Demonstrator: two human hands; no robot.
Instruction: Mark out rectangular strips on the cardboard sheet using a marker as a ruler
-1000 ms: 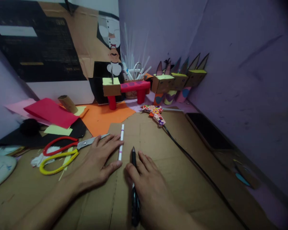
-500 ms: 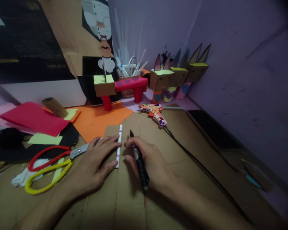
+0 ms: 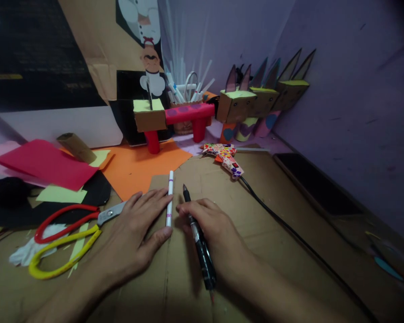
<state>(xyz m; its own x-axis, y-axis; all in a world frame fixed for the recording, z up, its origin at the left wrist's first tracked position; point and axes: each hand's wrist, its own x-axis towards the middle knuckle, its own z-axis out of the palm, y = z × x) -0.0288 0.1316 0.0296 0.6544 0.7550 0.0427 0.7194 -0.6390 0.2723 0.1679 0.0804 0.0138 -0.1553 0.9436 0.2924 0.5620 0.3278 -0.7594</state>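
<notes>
My left hand [image 3: 138, 233] lies flat on the brown cardboard sheet [image 3: 272, 251], its fingertips and thumb pressing against a thin white stick with pink bands [image 3: 169, 198] that lies lengthwise away from me. My right hand [image 3: 215, 231] grips a black pen [image 3: 197, 233], tip pointing away, right beside the white stick on its right side. The pen tip sits close to the cardboard near the stick's middle.
Red and yellow handled scissors [image 3: 63, 233] lie left of my left hand. A patterned glue gun [image 3: 225, 158] with a black cord [image 3: 289, 233] lies ahead to the right. Coloured paper sheets [image 3: 43, 163], a cardboard tube [image 3: 76, 147] and paper-box figures [image 3: 235, 105] stand behind.
My right hand turned from lying flat over the pen to gripping it upright beside the white stick, and has drawn back slightly toward me. The left hand stays on the stick.
</notes>
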